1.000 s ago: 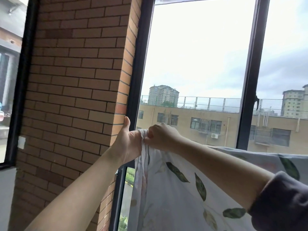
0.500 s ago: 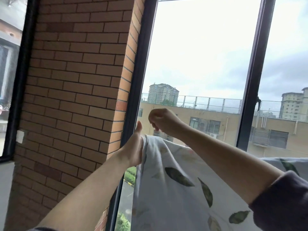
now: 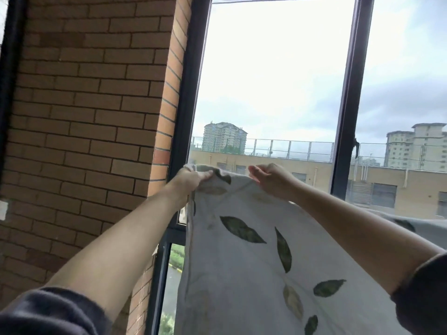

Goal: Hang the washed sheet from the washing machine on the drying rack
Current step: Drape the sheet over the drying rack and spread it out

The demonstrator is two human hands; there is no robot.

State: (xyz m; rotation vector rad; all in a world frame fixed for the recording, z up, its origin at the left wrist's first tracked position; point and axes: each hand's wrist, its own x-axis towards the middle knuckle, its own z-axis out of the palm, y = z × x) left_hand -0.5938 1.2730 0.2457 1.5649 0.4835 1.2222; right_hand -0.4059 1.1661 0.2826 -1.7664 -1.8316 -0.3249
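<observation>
A white sheet (image 3: 246, 269) printed with green leaves hangs in front of the window, its top edge running off to the right. My left hand (image 3: 191, 181) grips the sheet's top left corner with thumb and curled fingers. My right hand (image 3: 271, 180) pinches the top edge a short way to the right of it. The bar or rack under the sheet is hidden by the fabric.
A brick wall (image 3: 92, 112) stands close on the left. Dark window frames (image 3: 346, 102) rise behind the sheet, with a handle (image 3: 356, 146) on the right frame. Buildings and grey sky lie beyond the glass.
My right hand, which had come off the sheet and lifted, now pinches the top edge to the right of my left hand. My left hand has closed round the corner.
</observation>
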